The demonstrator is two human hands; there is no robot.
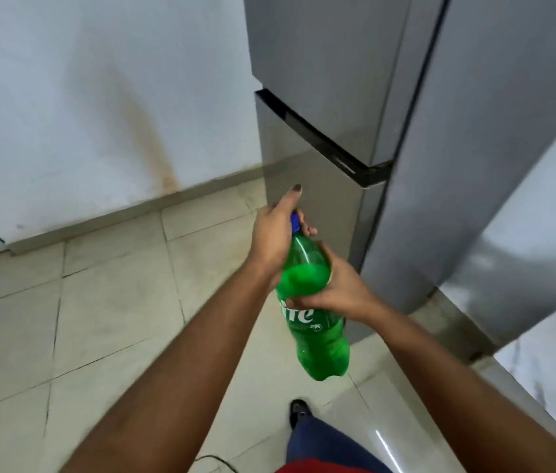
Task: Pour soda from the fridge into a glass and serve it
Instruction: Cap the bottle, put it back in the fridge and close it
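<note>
Beside the closed grey fridge (321,131), both hands hold a green soda bottle (317,322) upright: left hand (275,237) gripping its neck, right hand (339,288) wrapping its smooth, likely heavy body.

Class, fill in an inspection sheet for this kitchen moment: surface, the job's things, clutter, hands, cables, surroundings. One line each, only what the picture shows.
Surface: pale floor tiles with dark grout lines; no counter top plainly seen.
Job's things: green soda bottle, partly full, blue cap on; grey fridge, doors closed; no glass seen.
Clutter: nothing seen.
Hands: left hand at the bottle's neck and cap; right hand grips the bottle's body.
Cables: a dark cable on the floor at the bottom edge.
Surroundings: white wall with a brownish stain; marble-like ledge at right.
</note>
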